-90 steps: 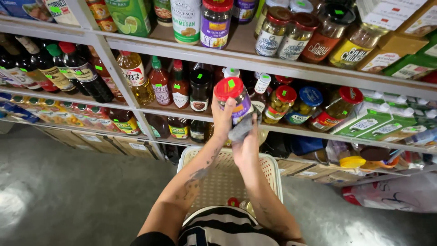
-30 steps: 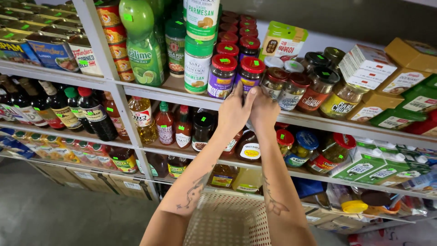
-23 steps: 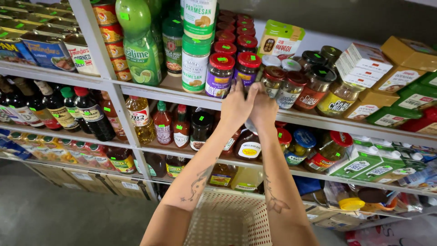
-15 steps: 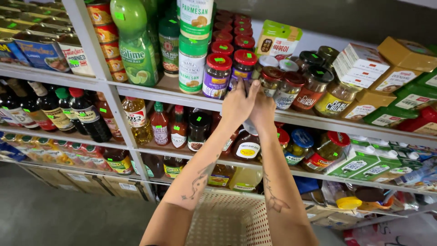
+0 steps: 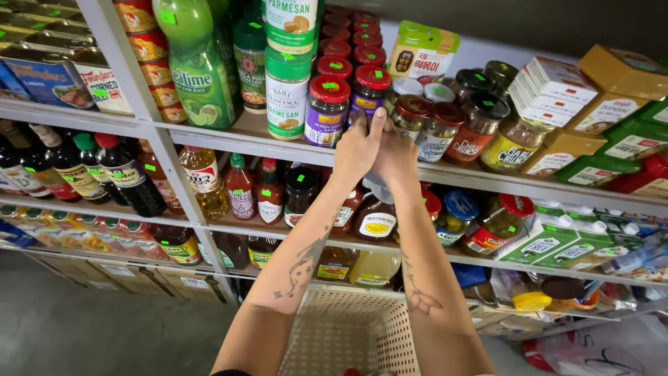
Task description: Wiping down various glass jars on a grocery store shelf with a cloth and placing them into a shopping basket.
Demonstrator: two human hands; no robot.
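Although mostly covered by the fingers, seen under both palms: a pale grey-blue thing [image 5: 379, 188], only its lower end visible, too hidden to say what kind of container. Held up at the front edge of the upper shelf [image 5: 487, 177], just in front of the row of jars, and not clearly standing on the board. Cannot tell if its bottom touches the shelf or hangs a little below the edge.

Grip of the left hand [image 5: 358, 150]: closed around the left side of the thing, with one finger stretched up against the dark jar with red lid [image 5: 367, 94]. Grip of the right hand [image 5: 398, 157]: closed around the right side, knuckles pressed to the left hand, no gap visible between the two.

Around the hands, on the same shelf: to the left a second red-lidded jar [image 5: 327, 104], then a green-capped cheese shaker [image 5: 287, 94] and a large green bottle of lime juice [image 5: 195, 69]; to the right a small jar with dark red lid [image 5: 410, 115], almost touching the right hand. On the shelf below, directly under the hands, a brown sauce bottle [image 5: 376, 223].

Near, between the forearms: a pale plastic basket [image 5: 334, 334] with a small red thing [image 5: 351, 372] at its bottom edge, otherwise mostly bare mesh.

So far, as judged: thing lifted to shelf height and brought to the jars; not yet released, both hands fully on it.
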